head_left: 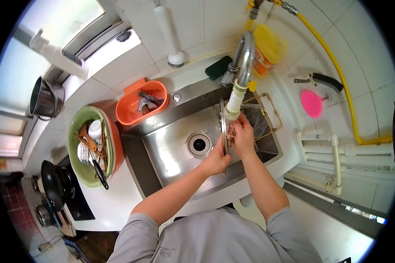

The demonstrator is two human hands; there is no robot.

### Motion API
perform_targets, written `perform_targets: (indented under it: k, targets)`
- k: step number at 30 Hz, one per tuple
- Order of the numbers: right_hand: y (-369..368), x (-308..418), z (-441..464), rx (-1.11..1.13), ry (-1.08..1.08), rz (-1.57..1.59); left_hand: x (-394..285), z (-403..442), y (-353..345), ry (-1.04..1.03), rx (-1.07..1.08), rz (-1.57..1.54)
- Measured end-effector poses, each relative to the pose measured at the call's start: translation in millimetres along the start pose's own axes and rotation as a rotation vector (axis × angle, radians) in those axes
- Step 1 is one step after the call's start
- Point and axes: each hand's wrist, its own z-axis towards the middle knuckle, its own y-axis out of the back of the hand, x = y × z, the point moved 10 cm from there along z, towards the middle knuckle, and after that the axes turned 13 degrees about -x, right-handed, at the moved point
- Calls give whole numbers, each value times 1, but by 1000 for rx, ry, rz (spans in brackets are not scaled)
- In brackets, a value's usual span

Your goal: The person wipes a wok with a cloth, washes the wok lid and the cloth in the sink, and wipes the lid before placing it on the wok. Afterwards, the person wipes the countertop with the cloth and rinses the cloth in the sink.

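Above the right part of the steel sink (160, 175), my left hand (216, 158) grips the lower edge of a thin shiny disc (224, 133). The disc stands upright and is seen nearly edge-on, so I cannot tell whether it is a lid or a plate. My right hand (243, 135) is closed with bent fingers at the disc's right face; whether it holds anything more is hidden. Just above both hands hangs the white ribbed end of the tap (235, 101). The round drain (199, 144) lies to the left of the hands.
An orange basket (123, 115) sits at the sink's back left. Left of the sink, a green basin (77, 168) holds bowls, chopsticks and utensils. A wire rack (274, 115) and clear plastic are at the sink's right end. A yellow tub (267, 44) stands behind the tap.
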Motion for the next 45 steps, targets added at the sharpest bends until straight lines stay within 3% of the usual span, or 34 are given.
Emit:
perform_targets:
  k: [5, 8, 9, 13, 16, 17, 19, 21, 25, 28, 29, 31, 34, 36, 38, 40, 41, 43, 45]
  targets:
    - [-25, 17, -12, 239, -110, 76, 3, -3, -13, 13, -51, 62]
    - [-14, 35, -26, 162, 332, -639, -5, -4, -20, -136, -46, 14]
    - [-9, 24, -29, 193, 291, -697, -8, -6, -22, -209, -44, -24]
    - [-3, 28, -35, 169, 280, -776, 5, -11, -31, -101, 79, -91]
    - [2, 20, -28, 157, 134, -799, 16, -15, -34, 45, 159, -43]
    - [3, 24, -27, 125, 225, -763, 4, -22, -27, 100, 174, 59]
    - [4, 27, -32, 126, 237, -808, 15, -21, -26, 147, 170, -36]
    - [4, 28, -37, 132, 241, -855, 56, -3, -37, 121, 140, -429]
    - [-3, 25, -51, 164, 263, -850, 49, 12, -5, 520, -121, -762]
    - [-1, 4, -64, 255, 298, -829, 11, 32, 23, 431, -128, -762]
    - [-3, -1, -71, 279, 355, -843, 15, 33, 38, 476, -287, -609]
    - [-17, 1, -91, 389, 468, -866, 14, 37, 53, 518, -342, -429]
    - [-17, -17, -99, 482, 306, -609, 29, 47, 74, 434, -420, -227]
    - [-10, -40, -85, 363, -134, -349, 50, 54, 84, 327, -429, -65]
    - [-17, -57, -66, 318, -259, -171, 22, 27, 73, 420, -350, -194]
    - [-31, -69, -36, 327, -139, -113, 17, 6, 66, 503, -318, -264]
    - [-40, -66, -25, 324, -108, -89, 12, 2, 65, 503, -229, -152]
    - [-57, -46, -1, 302, 171, -214, 15, -3, 66, 470, -209, -177]
    - [-66, -34, 19, 241, 658, -474, 23, -8, 69, 469, -197, -183]
